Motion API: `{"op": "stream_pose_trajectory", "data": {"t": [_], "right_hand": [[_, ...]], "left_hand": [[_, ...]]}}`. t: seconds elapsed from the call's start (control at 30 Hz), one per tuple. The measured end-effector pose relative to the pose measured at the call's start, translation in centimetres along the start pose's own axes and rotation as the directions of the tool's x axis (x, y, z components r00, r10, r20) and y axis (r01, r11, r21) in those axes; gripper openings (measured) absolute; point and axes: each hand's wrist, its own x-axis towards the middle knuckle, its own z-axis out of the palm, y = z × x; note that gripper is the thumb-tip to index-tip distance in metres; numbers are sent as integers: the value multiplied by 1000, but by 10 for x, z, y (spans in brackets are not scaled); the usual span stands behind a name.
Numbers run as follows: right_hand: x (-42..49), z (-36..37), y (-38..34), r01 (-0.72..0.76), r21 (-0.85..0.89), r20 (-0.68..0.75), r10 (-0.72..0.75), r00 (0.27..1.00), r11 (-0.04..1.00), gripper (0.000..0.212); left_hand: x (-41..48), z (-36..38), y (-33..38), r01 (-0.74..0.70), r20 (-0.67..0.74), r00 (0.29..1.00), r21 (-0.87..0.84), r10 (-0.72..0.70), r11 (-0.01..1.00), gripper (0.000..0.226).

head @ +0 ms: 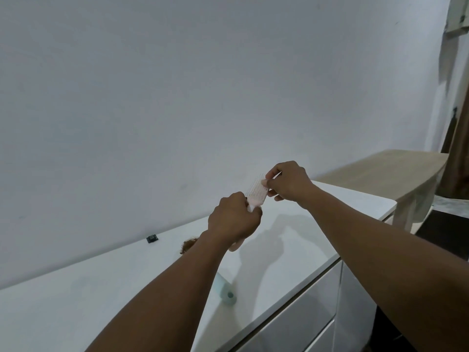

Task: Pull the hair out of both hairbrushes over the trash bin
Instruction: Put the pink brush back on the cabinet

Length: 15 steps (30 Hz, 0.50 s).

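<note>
A pale pink hairbrush point(256, 193) is held up in front of the wall, bristles facing me. My left hand point(232, 219) grips its handle from below. My right hand point(288, 181) pinches at the top end of the brush head with thumb and fingertips. A second brush with a mint-green handle point(226, 290) lies on the white cabinet top point(101, 288), mostly hidden under my left forearm. A brown clump of hair point(188, 245) rests on the cabinet top behind my left wrist. No trash bin is in view.
A small dark object point(152, 238) sits on the cabinet top near the wall. White drawer fronts point(304, 316) run below the cabinet edge. A light wooden table point(396, 171) stands to the right, with a brown curtain point(456, 148) beyond it.
</note>
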Motion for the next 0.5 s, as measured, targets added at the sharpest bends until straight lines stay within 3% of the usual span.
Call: {"op": "stream_pose_trajectory", "data": {"t": [0.2,0.5], "right_hand": [[8,25,13,2,-21,29,-2,1000,1000,11],[17,65,41,16,-121,159,3,987,992,18]], "left_hand": [[6,8,-16,15,85,996,-32,-12,999,25],[12,42,-49,67,219,973,52,-77,996,37]]}}
